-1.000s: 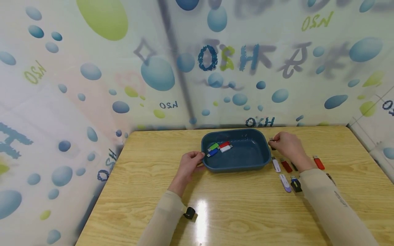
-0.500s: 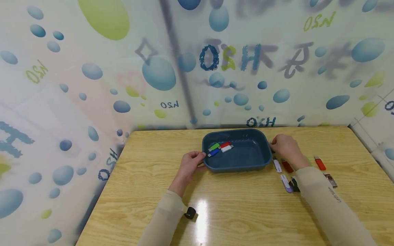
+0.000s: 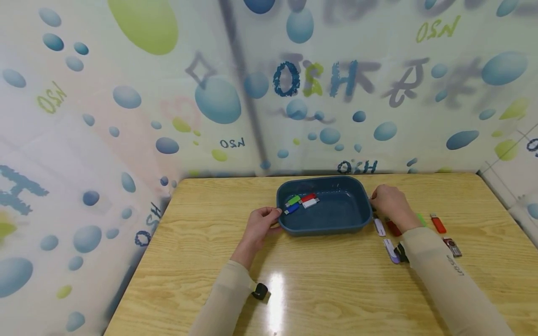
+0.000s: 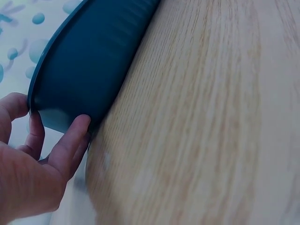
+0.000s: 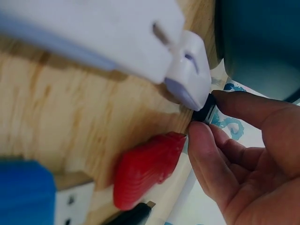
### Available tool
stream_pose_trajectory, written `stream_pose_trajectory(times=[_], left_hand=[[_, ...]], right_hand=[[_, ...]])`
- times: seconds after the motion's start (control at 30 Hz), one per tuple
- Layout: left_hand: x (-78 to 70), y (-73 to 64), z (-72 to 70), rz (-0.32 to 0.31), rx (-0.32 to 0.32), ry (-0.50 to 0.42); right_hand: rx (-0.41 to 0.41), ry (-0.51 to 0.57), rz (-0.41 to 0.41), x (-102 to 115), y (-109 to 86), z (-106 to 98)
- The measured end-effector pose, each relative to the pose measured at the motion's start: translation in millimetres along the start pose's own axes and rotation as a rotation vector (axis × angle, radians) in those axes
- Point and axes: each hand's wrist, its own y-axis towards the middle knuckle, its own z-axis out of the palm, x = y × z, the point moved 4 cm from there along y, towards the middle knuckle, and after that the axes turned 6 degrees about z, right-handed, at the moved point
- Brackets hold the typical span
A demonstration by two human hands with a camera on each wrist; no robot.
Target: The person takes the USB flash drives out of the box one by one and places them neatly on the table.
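My left hand (image 3: 259, 227) holds the left end of a dark blue plastic tray (image 3: 325, 231), fingers at the rim and against the outer wall in the left wrist view. Inside the tray, toward its left, lie a green USB stick (image 3: 293, 200), a blue one (image 3: 292, 208), a red one (image 3: 308, 198) and a white one (image 3: 310, 203). Just outside the tray's right end, my right hand (image 3: 388, 204) pinches a small black USB stick (image 5: 205, 111) between thumb and forefinger. A white-and-lilac USB stick (image 5: 190, 70) and a red one (image 5: 150, 168) lie close to those fingertips.
More USB sticks lie right of the tray: white-lilac (image 3: 392, 251), dark red (image 3: 393, 228), bright red (image 3: 438, 223), brown-silver (image 3: 452, 247), and a green one (image 3: 421, 220) partly behind the right wrist. A patterned backdrop (image 3: 294, 130) stands behind the wooden table (image 3: 319, 289).
My right hand has come slightly down and nearer the tray's right end, with the black USB stick still pinched. The left hand keeps its hold on the tray.
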Motion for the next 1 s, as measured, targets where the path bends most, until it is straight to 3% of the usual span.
stream_pose_trajectory(times=[0.63, 1.0], left_hand=[[1.7, 2.4, 2.4, 0.002, 0.006, -0.007], [2.6, 1.0, -0.1, 0.002, 0.009, -0.002]], right_hand=[[0.014, 0.022, 0.019, -4, -3.7, -2], [-0.156, 0.109, -0.069, 0, -24.7, -24]])
